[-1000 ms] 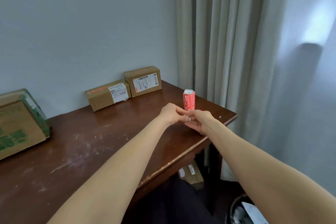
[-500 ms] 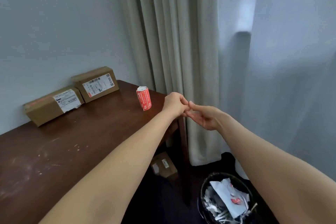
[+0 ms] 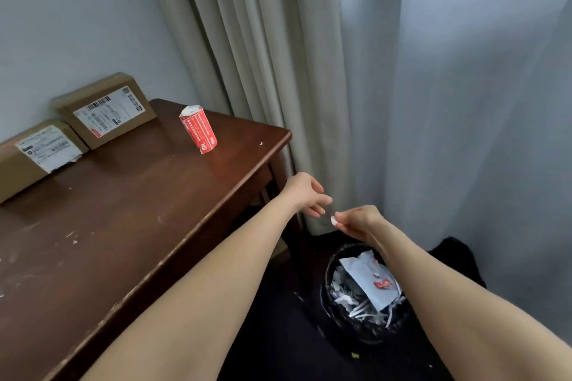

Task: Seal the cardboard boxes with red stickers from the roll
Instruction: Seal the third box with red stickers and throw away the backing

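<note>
Now swings from table [image 3: 139,210] out over bin [image 3: 332,315]; parts hands that were joined half a second ago. Pinches small white scrap [image 3: 333,221] in right hand [image 3: 359,223]; leaves left hand [image 3: 305,193] slack, fingers loosely curled, nothing seen in it. Probably discards backing, so no sealing yet. Leaves roll [image 3: 198,128] upright on table, near boxes [image 3: 106,110], well apart up-left of both hands

Two cardboard boxes [image 3: 105,108] [image 3: 37,155], one red sticker roll [image 3: 198,129], one table [image 3: 139,210], one waste bin [image 3: 368,334], two hands [image 3: 305,195] [image 3: 359,221], one white scrap [image 3: 333,221]
</note>
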Motion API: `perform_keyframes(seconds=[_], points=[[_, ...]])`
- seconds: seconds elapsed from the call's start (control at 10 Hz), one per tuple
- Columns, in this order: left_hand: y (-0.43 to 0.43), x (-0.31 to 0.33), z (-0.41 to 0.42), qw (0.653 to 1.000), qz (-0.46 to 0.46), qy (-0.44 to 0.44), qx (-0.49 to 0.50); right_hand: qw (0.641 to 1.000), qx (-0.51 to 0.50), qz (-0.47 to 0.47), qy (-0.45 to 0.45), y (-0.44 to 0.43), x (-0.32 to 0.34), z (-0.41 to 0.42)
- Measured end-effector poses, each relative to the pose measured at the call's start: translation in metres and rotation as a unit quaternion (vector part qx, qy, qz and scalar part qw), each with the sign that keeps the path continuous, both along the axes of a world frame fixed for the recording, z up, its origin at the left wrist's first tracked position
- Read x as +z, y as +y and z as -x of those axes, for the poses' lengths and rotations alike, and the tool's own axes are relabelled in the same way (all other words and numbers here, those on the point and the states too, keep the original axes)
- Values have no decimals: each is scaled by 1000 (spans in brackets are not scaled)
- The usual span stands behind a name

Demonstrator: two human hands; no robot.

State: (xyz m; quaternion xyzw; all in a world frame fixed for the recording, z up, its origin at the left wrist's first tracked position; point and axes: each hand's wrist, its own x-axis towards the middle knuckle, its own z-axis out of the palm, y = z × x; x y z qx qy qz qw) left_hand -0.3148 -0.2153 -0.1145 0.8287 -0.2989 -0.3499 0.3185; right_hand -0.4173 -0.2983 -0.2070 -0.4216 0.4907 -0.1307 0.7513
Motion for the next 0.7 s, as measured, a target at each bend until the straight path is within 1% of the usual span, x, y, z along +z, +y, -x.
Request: perform_keyframes(seconds=[0.1,0.2,0.3,0.4,0.5,0.6,0.7], points=[[-3,-21,4,1000,-12,-18,-4,986,-130,-103,3,-7,-39,15],[-5,-37,9,999,-41,-30,-18,982,-140,-82,92,-10,-69,34],[-8,-41,8,998,-50,-34,-16,991,-27,-14,132,-3,-92,44],[-8,-47,5,997,-72,-29,-26,983,8,52,178,1,-110,49],[-6,-54,5,995,-90,-34,-31,975,49,76,203,5,-120,49],[-4,-57,5,994,-91,-40,-37,973,71,74,206,6,-120,48],[-3,-57,5,994,-94,-43,-38,969,90,84,214,9,-101,48]])
